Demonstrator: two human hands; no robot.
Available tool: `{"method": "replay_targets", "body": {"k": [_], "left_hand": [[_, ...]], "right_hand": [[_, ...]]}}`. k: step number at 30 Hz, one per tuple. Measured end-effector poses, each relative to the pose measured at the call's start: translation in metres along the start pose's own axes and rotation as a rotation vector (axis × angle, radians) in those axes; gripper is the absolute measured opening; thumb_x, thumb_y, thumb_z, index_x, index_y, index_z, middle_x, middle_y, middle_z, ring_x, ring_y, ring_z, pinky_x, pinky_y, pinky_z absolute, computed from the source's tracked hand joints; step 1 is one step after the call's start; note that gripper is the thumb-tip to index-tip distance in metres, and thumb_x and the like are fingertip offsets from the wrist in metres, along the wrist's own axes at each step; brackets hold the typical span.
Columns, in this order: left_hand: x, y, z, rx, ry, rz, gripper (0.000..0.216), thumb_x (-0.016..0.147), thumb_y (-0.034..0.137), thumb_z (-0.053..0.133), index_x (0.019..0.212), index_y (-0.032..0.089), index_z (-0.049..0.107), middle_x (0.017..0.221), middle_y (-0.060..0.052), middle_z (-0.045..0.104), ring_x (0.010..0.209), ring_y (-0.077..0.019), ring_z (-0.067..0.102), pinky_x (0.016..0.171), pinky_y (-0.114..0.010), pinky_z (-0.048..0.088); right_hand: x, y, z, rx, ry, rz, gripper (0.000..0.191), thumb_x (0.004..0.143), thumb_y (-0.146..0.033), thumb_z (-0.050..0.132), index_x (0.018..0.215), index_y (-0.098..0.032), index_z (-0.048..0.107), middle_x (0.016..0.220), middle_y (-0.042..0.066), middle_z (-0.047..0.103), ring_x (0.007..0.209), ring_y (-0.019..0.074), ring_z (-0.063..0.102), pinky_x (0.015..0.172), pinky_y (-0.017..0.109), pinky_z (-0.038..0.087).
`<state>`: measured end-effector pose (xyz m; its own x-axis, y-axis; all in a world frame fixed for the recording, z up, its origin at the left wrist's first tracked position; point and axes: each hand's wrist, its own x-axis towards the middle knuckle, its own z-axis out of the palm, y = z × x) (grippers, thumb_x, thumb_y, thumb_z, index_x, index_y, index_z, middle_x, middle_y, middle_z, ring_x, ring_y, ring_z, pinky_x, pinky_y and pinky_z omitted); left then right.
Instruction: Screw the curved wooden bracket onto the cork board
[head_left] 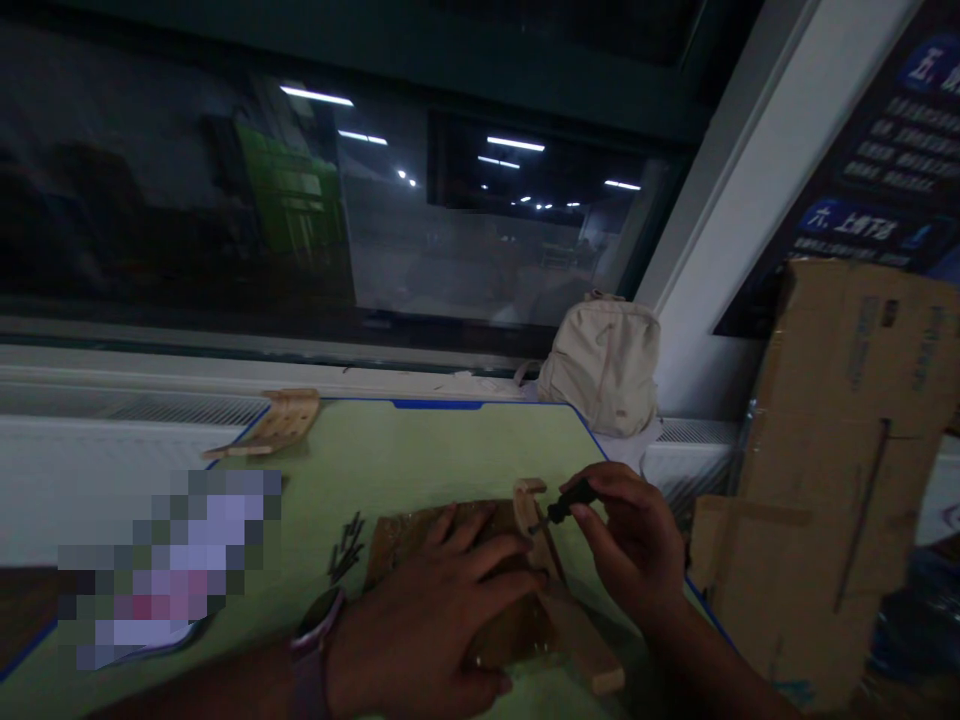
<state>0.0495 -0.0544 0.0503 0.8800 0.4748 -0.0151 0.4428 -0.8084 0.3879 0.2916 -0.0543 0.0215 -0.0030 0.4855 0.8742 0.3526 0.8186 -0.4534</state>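
Observation:
My left hand (435, 620) lies flat with fingers spread on a brown wooden assembly (405, 535) on the green table (420, 450), holding it down. My right hand (630, 545) is closed on a small black-handled screwdriver (566, 503), its tip at a pale upright wooden piece (529, 510) of the assembly. A pale wooden leg (589, 655) sticks out toward me under my hands. A small pile of dark screws (346, 548) lies just left of the assembly. I wear a watch on my left wrist.
A slatted wooden part (277, 425) lies at the table's far left corner. A beige backpack (604, 365) sits on the windowsill. A large cardboard box (840, 470) stands at the right. A blurred patch covers something at the near left.

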Motion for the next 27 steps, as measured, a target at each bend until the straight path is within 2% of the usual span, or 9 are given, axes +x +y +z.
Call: {"method": "replay_targets", "body": {"k": [5,10,16,21,24,27], "left_hand": [[-0.001,-0.003,0.004,-0.008,0.005,-0.001,0.083,0.078,0.039,0.087,0.153,0.034,0.051,0.161,-0.004,0.049,0.153,-0.0465,0.032,0.125,-0.074,0.019],[-0.003,-0.006,0.008,-0.03,0.082,0.046,0.08,0.081,0.046,0.084,0.153,0.036,0.049,0.158,-0.003,0.051,0.152,-0.0455,0.034,0.126,-0.073,0.02],[-0.001,-0.002,0.003,-0.012,0.036,0.022,0.084,0.076,0.038,0.088,0.152,0.035,0.052,0.157,-0.004,0.052,0.151,-0.0472,0.035,0.123,-0.075,0.024],[0.0,0.0,-0.001,0.004,0.014,0.014,0.087,0.074,0.035,0.091,0.152,0.034,0.052,0.157,-0.005,0.052,0.152,-0.0474,0.033,0.123,-0.076,0.023],[0.0,0.0,-0.001,0.015,0.014,0.011,0.086,0.074,0.035,0.091,0.151,0.033,0.053,0.158,-0.005,0.052,0.152,-0.0471,0.034,0.124,-0.075,0.023],[-0.001,-0.001,0.001,0.0,0.053,0.03,0.082,0.077,0.04,0.088,0.151,0.034,0.053,0.155,-0.004,0.055,0.15,-0.0454,0.036,0.125,-0.073,0.023]], "right_hand": [[-0.004,-0.006,-0.004,-0.048,-0.061,-0.024,0.044,0.095,0.001,0.057,0.128,-0.028,0.065,0.108,0.007,0.07,0.101,0.0204,0.071,0.082,0.037,0.062],[-0.003,-0.005,-0.004,-0.071,-0.025,-0.041,0.046,0.093,0.001,0.059,0.127,-0.03,0.064,0.114,0.008,0.068,0.106,0.0207,0.067,0.083,0.036,0.059],[0.0,-0.002,-0.006,-0.186,-0.045,-0.022,0.039,0.097,-0.006,0.059,0.128,-0.028,0.066,0.112,0.008,0.069,0.107,0.0208,0.067,0.089,0.037,0.058],[-0.001,0.0,-0.006,-0.212,-0.072,0.022,0.04,0.101,-0.011,0.056,0.135,-0.03,0.065,0.123,0.01,0.071,0.114,0.024,0.071,0.096,0.045,0.06],[-0.002,0.0,-0.004,-0.122,-0.063,0.068,0.038,0.102,-0.012,0.056,0.134,-0.03,0.065,0.126,0.011,0.071,0.11,0.0241,0.075,0.09,0.045,0.063],[-0.001,-0.002,-0.002,-0.043,-0.042,0.078,0.032,0.102,-0.012,0.057,0.127,-0.029,0.066,0.114,0.009,0.072,0.1,0.0222,0.076,0.08,0.04,0.065]]}}
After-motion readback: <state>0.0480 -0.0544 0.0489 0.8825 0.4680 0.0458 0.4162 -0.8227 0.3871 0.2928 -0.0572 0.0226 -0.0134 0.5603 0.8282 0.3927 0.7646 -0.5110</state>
